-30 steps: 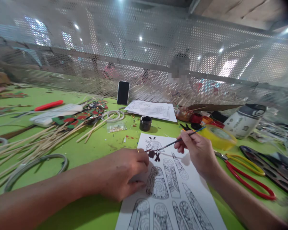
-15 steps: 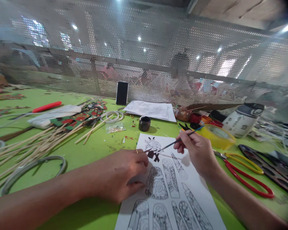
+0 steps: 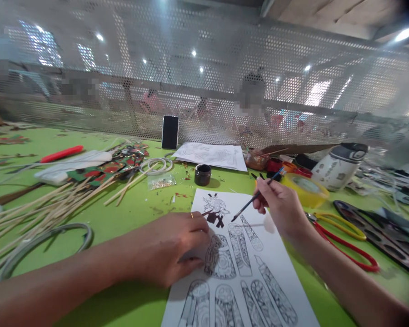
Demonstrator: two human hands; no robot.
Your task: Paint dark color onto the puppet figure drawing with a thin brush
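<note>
A white sheet of paper (image 3: 221,284) printed with black line drawings lies on the green table. Some shapes near its top are filled in dark. My left hand (image 3: 180,247) rests on the sheet's left edge, fingers lying loosely on it, thumb apart; it holds nothing I can see. Between thumb and fingers, my right hand (image 3: 282,204) grips a thin paintbrush (image 3: 250,201). The brush slants down to the left, its dark tip just above the sheet, right of the dark shapes. Beyond the sheet stands an open jar of dark paint (image 3: 202,175).
Right of my right hand are a roll of yellow tape (image 3: 306,190), scissors (image 3: 347,247), a paint palette (image 3: 381,238) and a bottle (image 3: 342,168). On the left lie thin sticks (image 3: 54,209). A phone (image 3: 170,132) leans against the perforated screen (image 3: 139,100).
The brush tip has moved right and slightly down, away from the dark-filled shapes, and the brush is steeper. My left hand stays on the sheet. The whole view has shifted slightly.
</note>
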